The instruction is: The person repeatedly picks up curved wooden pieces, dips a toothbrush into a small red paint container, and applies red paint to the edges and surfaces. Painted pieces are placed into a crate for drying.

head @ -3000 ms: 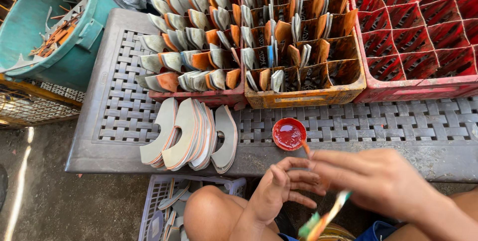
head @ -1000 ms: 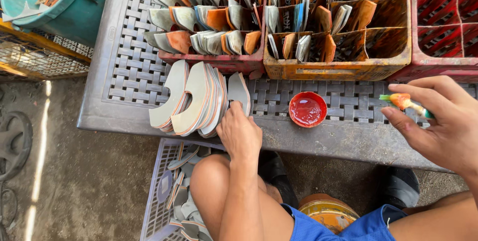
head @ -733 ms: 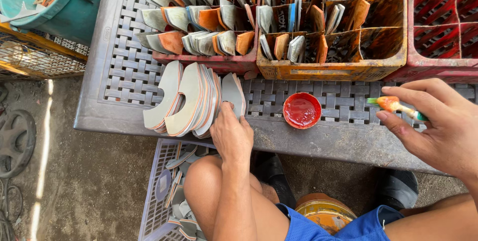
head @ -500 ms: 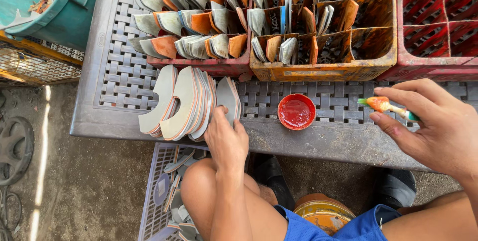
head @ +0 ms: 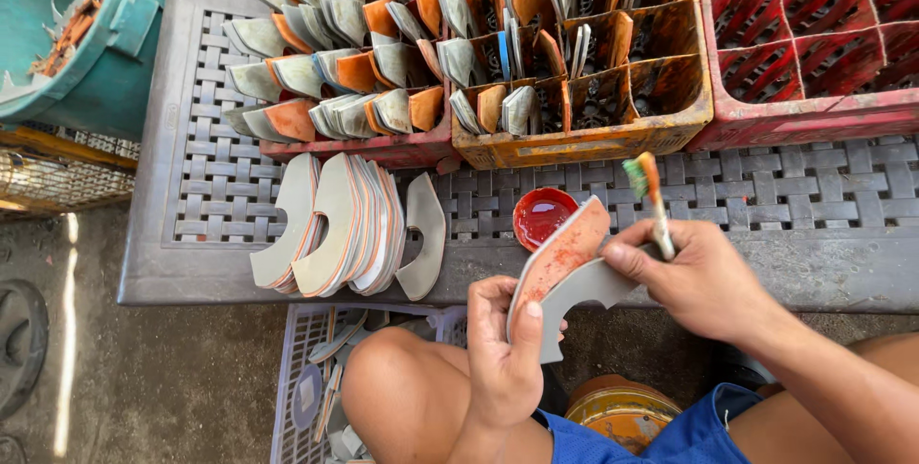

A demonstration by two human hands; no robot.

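Left hand (head: 505, 349): fingers curled around a curved grey sole piece (head: 565, 272), thumb pressed on its near face; piece held tilted above the knee, in front of the desk edge.
Right hand (head: 704, 282): fingers closed around a small brush (head: 651, 198), bristles up, thumb touching the sole piece's upper edge.
Sole piece: orange-red smear along its upper face.
Red dish (head: 543, 216): on the grey lattice desk (head: 823, 225), just beyond the held piece, filled with red liquid.
Fanned stack of sole pieces (head: 349, 226): on the desk, left of the dish.
Crates (head: 574, 90): behind, packed with coated pieces.
Risk, dish: sits near the moving hands; a knock would likely spill it through the lattice.
Risk, grip: wet coating near the thumbs may smear or slip.
Risk, drip: loaded bristles held upright could run down the handle.
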